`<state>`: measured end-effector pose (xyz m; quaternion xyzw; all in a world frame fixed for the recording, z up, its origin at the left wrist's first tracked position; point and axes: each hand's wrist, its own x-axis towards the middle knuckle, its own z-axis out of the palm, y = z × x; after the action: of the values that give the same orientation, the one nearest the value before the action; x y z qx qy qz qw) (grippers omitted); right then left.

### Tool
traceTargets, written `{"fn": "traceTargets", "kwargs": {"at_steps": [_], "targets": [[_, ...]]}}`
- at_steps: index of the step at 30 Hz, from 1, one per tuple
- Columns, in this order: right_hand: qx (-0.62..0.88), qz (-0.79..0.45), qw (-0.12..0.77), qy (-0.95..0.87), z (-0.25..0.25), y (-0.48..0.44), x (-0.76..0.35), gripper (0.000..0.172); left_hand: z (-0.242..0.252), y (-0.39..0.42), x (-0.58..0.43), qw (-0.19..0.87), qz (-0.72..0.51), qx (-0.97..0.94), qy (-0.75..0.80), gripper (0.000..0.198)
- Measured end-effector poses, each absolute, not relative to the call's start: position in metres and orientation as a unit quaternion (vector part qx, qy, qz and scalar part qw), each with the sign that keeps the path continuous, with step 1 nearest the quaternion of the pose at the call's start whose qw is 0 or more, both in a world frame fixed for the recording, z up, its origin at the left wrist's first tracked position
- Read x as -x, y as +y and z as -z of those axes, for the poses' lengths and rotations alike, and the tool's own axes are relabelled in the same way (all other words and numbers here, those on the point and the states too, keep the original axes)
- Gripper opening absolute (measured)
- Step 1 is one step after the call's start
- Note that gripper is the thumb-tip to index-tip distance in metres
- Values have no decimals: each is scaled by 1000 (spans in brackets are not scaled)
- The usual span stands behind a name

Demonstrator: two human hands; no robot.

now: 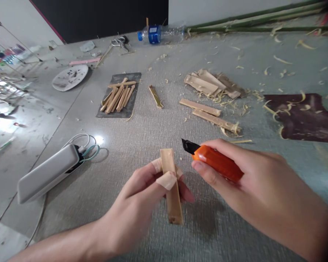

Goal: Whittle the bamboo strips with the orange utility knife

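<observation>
My left hand (144, 198), with tape wrapped on its thumb and fingertips, pinches a flat bamboo strip (174, 203) above the table. The strip points away from me, its near end slightly lower in view. My right hand (251, 182) is closed around an orange utility knife (218, 162). Its dark blade is out and points up and left, a short way right of the strip's far end, not touching it. Beyond my hands lie two more bamboo strips (200, 107) side by side, with curled shavings at their right end.
Thin bamboo sticks (117, 96) are piled on a dark sheet (104, 113). A short strip (155, 96), wider bamboo pieces (203, 83) and brown sandpaper (308, 122) lie beyond. At left are a power bank (49, 173) with cables and a white plate (70, 77). A bottle (154, 34) and bamboo poles (257, 23) lie at the back.
</observation>
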<state>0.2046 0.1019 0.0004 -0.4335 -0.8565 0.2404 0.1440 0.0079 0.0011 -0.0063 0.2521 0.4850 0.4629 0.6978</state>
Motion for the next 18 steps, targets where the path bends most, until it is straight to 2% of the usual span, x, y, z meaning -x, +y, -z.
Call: {"fn": "traceTargets", "kwargs": {"at_steps": [5,18], "targets": [[404,-246,147,-869,-4,100,-207,28,7,3,-6,754,-479,-154,422,23],[364,-284,136,-877,-9,93,-202,26,6,5,-7,741,-476,-136,455,25]]}}
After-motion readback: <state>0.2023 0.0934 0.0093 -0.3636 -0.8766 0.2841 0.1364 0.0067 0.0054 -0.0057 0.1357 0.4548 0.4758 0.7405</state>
